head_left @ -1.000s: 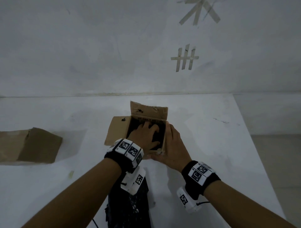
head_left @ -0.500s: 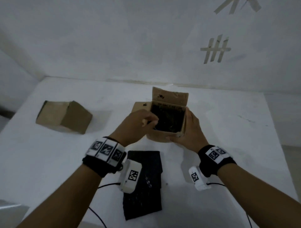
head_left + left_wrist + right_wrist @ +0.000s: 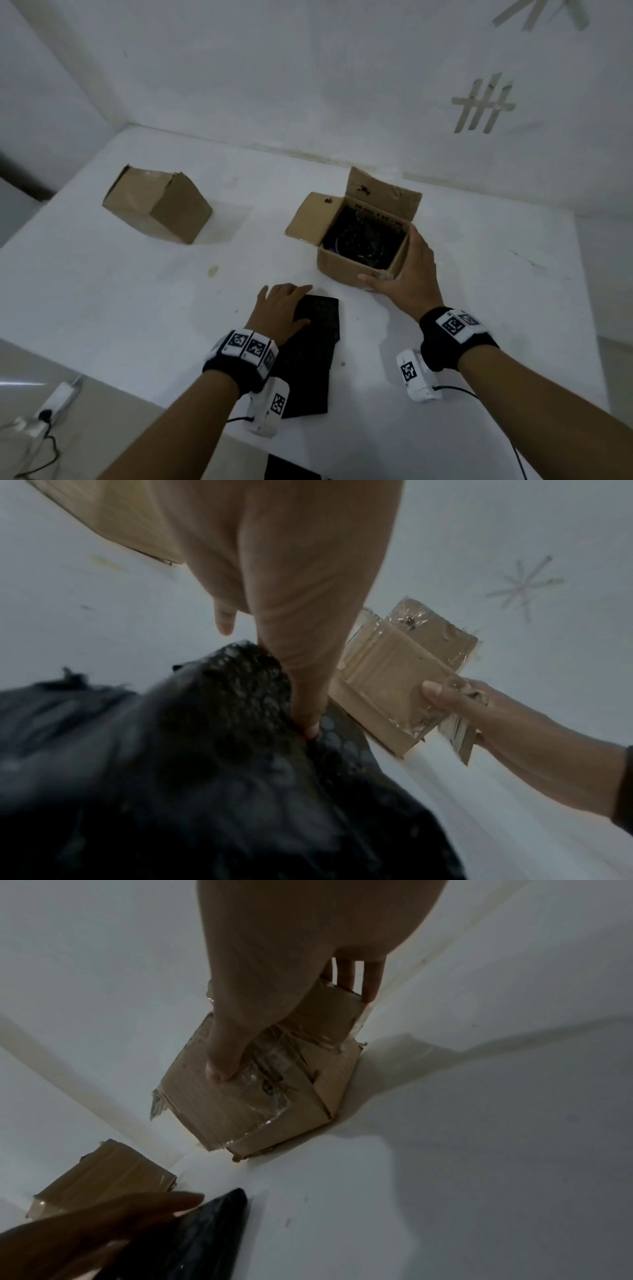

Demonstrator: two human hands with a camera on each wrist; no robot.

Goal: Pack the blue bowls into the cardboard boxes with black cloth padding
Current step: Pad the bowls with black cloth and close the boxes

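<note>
White tabletop [image 3: 137, 308] against a pale wall with tape marks fills the scene. Near its middle stands an open cardboard box [image 3: 356, 270], flaps up, lined with black padding; a dark blue bowl [image 3: 356, 245] sits inside, only faintly visible. The right hand [image 3: 407, 274] clasps the box's near right corner, thumb on the front face, fingers along the side. Just in front of the box lies a folded black cloth [image 3: 318, 329], dotted and mesh-like. The left hand [image 3: 279, 311] rests on its far end, thumb pressed into the fabric; whether it pinches it I cannot tell. Well to the left sits a second, closed cardboard box [image 3: 157, 205]. The cloth looks soft, light and limp, best lifted by an edge. The bowl is probably rigid and breakable.
</note>
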